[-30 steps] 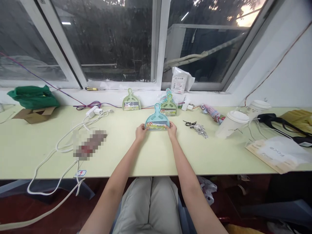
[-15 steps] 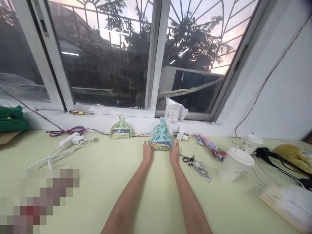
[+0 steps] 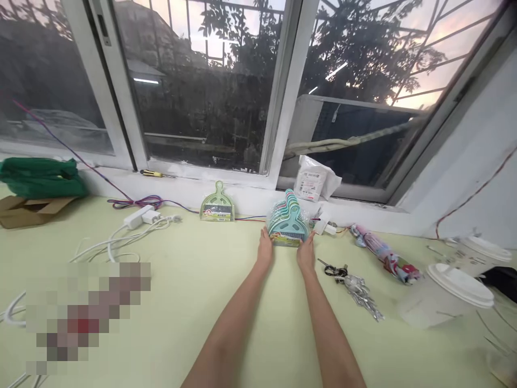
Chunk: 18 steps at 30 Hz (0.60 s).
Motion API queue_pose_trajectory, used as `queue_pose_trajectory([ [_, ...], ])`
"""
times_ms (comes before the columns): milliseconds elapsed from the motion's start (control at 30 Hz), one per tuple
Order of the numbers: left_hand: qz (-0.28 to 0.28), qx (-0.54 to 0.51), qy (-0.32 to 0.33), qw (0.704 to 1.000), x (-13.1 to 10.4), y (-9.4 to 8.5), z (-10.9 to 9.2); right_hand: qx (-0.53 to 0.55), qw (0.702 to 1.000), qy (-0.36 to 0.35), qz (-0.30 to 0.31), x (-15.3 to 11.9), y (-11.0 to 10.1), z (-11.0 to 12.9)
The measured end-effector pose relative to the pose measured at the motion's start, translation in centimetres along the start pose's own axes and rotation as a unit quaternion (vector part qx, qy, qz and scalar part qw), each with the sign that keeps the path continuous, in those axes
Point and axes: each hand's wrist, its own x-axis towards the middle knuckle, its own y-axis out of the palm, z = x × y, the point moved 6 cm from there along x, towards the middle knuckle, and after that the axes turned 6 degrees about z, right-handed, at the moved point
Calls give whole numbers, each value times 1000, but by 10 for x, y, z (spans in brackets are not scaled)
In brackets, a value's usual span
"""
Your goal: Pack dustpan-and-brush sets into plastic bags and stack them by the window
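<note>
Pale-green tabletop [image 3: 210, 302] lay beneath the left hand [image 3: 265, 251] and right hand [image 3: 306, 254], whose fingers touched opposite lower sides of a blue-fronted dustpan stack [image 3: 290, 230] at twelve o'clock; whether they pinched it, I couldn't tell. Farther off, at eleven o'clock, stood a lone green dustpan [image 3: 218, 208].

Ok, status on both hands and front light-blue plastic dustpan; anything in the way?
Left hand and right hand at lower corners of dustpan, grip unclear. Dustpan standing, row of similar ones behind. Shiny silvery bunch lies right, clear of hands.
</note>
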Motion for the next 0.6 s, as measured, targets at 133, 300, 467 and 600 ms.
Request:
queue_pose_trajectory([
  [133, -48, 28, 20, 998, -4, -7, -4, -45, 998, -23, -25, -5, -6, 11],
  [300, -25, 35, 51, 998, -16, -10, -6, -170, 977, -124, -44, -35, -19, 53],
  [467, -16, 19, 58, 998, -33, -15, -5, -189, 960, -199, 48, -66, -12, 92],
  [600, -62, 38, 55, 996, -46, -54, 0, -188, 961, -191, 73, -107, -8, 121],
])
